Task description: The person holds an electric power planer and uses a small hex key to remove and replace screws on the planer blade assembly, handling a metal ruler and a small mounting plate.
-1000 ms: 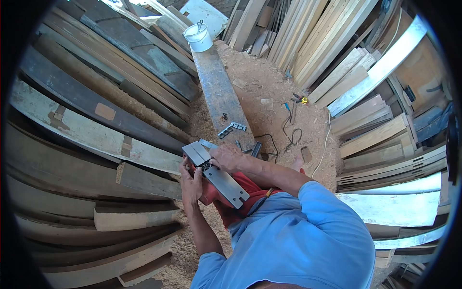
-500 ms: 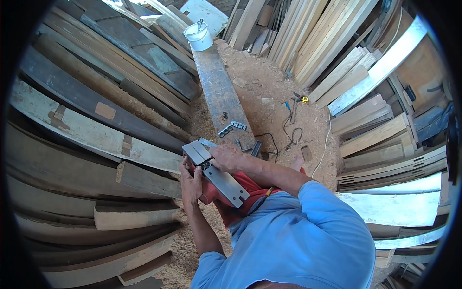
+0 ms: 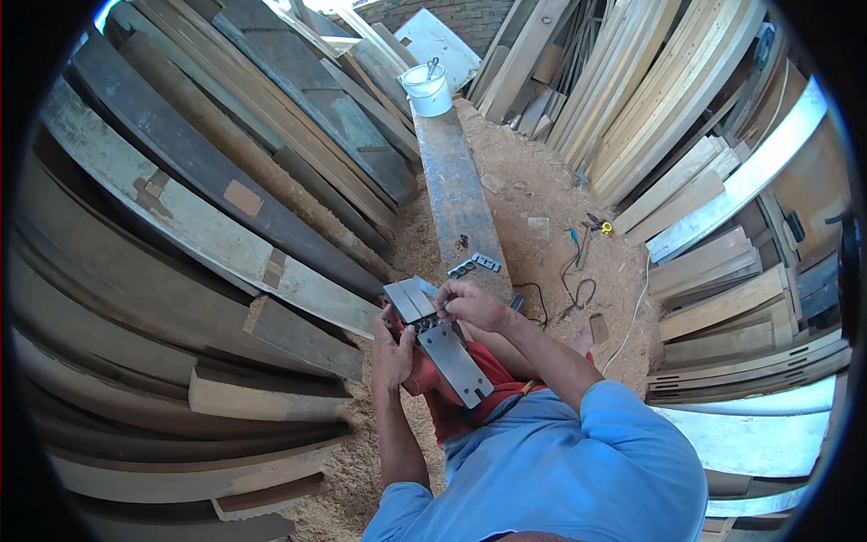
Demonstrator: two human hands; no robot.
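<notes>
An electric hand planer (image 3: 459, 361) lies upside down across my lap, its two grey metal sole plates facing up and its red body partly showing underneath. My left hand (image 3: 394, 354) grips the planer's left side, thumb near the gap between the plates. Above the cutter gap (image 3: 424, 323), my right hand (image 3: 474, 305) has its fingers pinched together. Whatever they hold, if anything, is too small to make out. Just beyond, on a long worn plank (image 3: 456, 172), sit metal blade-holder-like pieces (image 3: 486, 262) and small dark parts (image 3: 463, 242).
A white bucket (image 3: 428, 90) with a tool in it stands at the plank's far end. Stacked boards (image 3: 181, 217) crowd the left, and more timber (image 3: 704, 262) the right. A dark cable (image 3: 578, 280), pliers and a yellow tape measure (image 3: 606, 228) lie on the sawdust-covered floor.
My view has shifted, so the scene sits farther right and lower. My right hand has drawn its fingers into a pinch at the cutter gap. My left hand keeps its grip.
</notes>
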